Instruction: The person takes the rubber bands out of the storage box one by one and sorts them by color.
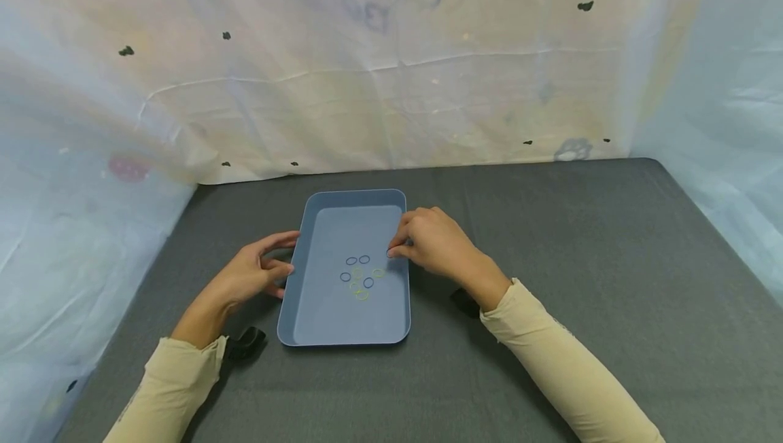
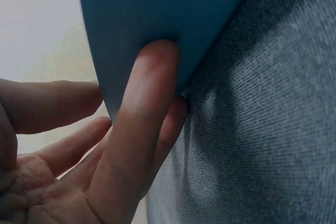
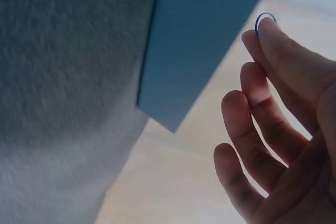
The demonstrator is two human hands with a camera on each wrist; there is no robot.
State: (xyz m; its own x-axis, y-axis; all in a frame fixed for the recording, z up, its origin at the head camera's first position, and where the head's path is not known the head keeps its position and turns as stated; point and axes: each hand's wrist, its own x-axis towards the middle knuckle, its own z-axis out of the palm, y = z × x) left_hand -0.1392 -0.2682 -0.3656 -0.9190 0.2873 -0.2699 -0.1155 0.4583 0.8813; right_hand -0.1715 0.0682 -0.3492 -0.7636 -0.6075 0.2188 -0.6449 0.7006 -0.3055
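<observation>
A grey-blue tray (image 1: 342,324) lies on the table with several thin dark-blue rings (image 1: 368,287) and yellow rings (image 1: 363,299) on its floor. Over the tray's right side, my right hand (image 1: 437,242) pinches one thin blue ring (image 3: 265,13) between thumb and index finger. In the right wrist view the other fingers are loosely bent, and part of the ring hides behind the thumb. My left hand (image 1: 247,270) touches the tray's outer left wall with extended fingertips. The left wrist view shows a fingertip (image 2: 157,59) against that wall, with other fingers near its edge.
Dark grey cloth (image 1: 550,239) covers the table around the tray. Pale patterned curtains (image 1: 397,110) hang behind and along both sides. A black strap (image 1: 247,344) shows at the left wrist and another black piece (image 1: 466,302) at the right.
</observation>
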